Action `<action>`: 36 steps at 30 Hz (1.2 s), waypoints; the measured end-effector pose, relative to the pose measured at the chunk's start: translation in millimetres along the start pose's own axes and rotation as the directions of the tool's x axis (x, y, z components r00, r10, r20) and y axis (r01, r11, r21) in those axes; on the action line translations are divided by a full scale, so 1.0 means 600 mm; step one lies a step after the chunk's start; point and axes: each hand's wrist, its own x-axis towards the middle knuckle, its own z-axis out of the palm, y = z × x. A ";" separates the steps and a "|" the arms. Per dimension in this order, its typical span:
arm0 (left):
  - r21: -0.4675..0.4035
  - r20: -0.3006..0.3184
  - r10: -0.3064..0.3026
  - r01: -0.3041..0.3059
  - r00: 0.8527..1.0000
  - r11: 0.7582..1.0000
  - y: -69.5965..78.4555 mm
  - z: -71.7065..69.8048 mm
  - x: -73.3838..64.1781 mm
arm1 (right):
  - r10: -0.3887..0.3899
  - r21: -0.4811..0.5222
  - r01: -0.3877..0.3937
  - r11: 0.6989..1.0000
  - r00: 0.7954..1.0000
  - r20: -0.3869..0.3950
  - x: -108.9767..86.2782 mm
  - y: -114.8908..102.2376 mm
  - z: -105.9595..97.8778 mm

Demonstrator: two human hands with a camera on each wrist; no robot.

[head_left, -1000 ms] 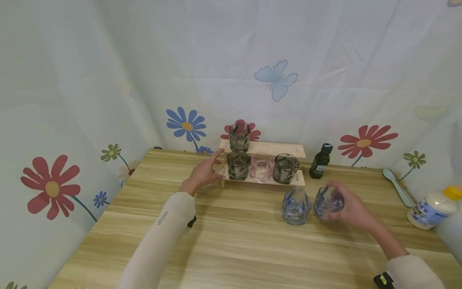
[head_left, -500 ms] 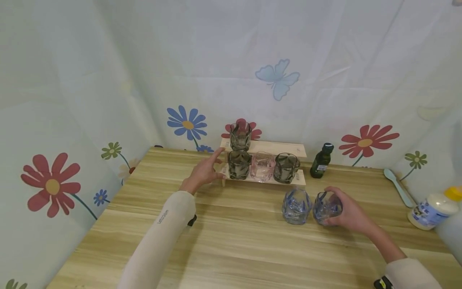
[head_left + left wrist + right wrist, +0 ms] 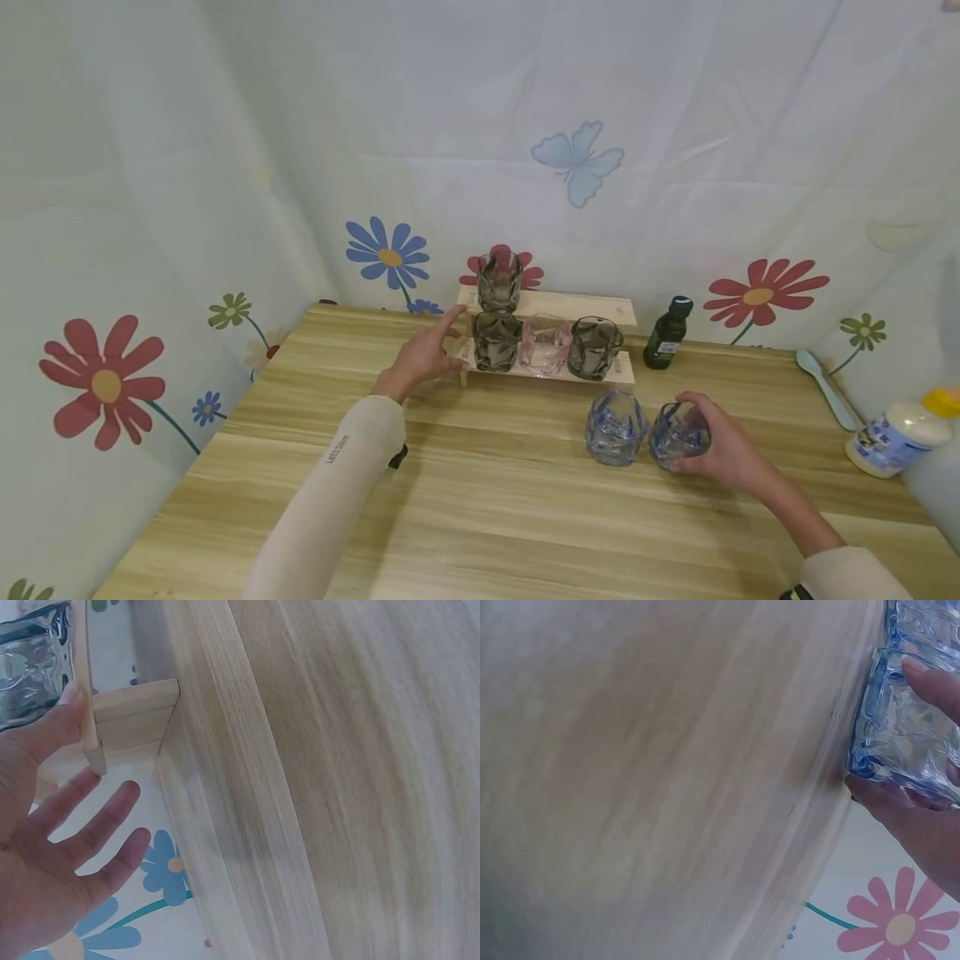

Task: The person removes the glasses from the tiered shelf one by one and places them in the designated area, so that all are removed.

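Note:
In the head view my right hand [image 3: 723,446] grips a bluish faceted glass tumbler [image 3: 678,437] standing on the table. Thumb and fingers lie around its sides in the right wrist view, where the tumbler [image 3: 907,727] sits close beside a second blue one. That second blue tumbler [image 3: 615,429] stands just to its left. My left hand [image 3: 423,357] is at the left end of a two-tier wooden rack [image 3: 577,307]. The left wrist view shows its thumb and index fingertip at the board edge [image 3: 91,735], other fingers spread and straight.
A grey tumbler [image 3: 498,283] stands on the upper tier. Below it are two grey tumblers with a pink tumbler [image 3: 544,346] between them. A dark green bottle [image 3: 666,333], a pale blue spoon [image 3: 828,390] and a yellow-capped bottle [image 3: 900,437] stand or lie to the right.
My right hand has shifted its blue tumbler slightly left, closer to the other blue one. The left hand stays at the rack's end.

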 end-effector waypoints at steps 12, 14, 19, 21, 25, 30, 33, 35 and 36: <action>0.002 -0.001 -0.004 0.004 1.000 1.000 0.000 -0.001 -0.003 | 0.024 0.034 -0.026 0.999 0.999 0.040 -0.008 -0.009 -0.004; 0.002 -0.002 -0.006 0.006 1.000 1.000 -0.001 -0.001 -0.003 | 0.003 0.039 -0.004 0.999 1.000 0.031 -0.007 -0.010 -0.011; -0.003 -0.003 -0.016 0.016 1.000 1.000 0.001 -0.002 -0.004 | -0.029 0.050 0.028 0.998 1.000 0.008 0.009 -0.023 -0.036; -0.006 -0.001 -0.017 0.017 1.000 1.000 0.001 -0.002 -0.004 | -0.010 0.034 0.010 0.999 1.000 0.017 0.018 -0.031 -0.049; -0.008 0.002 -0.017 0.017 1.000 1.000 0.000 -0.002 -0.004 | -0.018 0.004 0.018 1.000 1.000 0.020 0.041 -0.049 -0.071; -0.006 0.002 -0.019 0.019 1.000 1.000 -0.002 -0.001 -0.004 | -0.114 0.034 0.114 0.993 0.993 0.004 0.078 -0.072 -0.090; -0.005 0.000 -0.017 0.017 1.000 1.000 -0.002 -0.001 -0.003 | -0.161 0.060 0.160 0.985 0.987 -0.002 0.102 -0.087 -0.096; -0.006 0.001 -0.017 0.017 1.000 1.000 -0.001 -0.002 -0.002 | -0.170 0.071 0.169 0.983 0.985 0.002 0.118 -0.098 -0.099; -0.005 0.000 -0.016 0.016 1.000 1.000 -0.001 -0.002 -0.001 | -0.170 0.072 0.169 0.983 0.985 0.006 0.126 -0.104 -0.100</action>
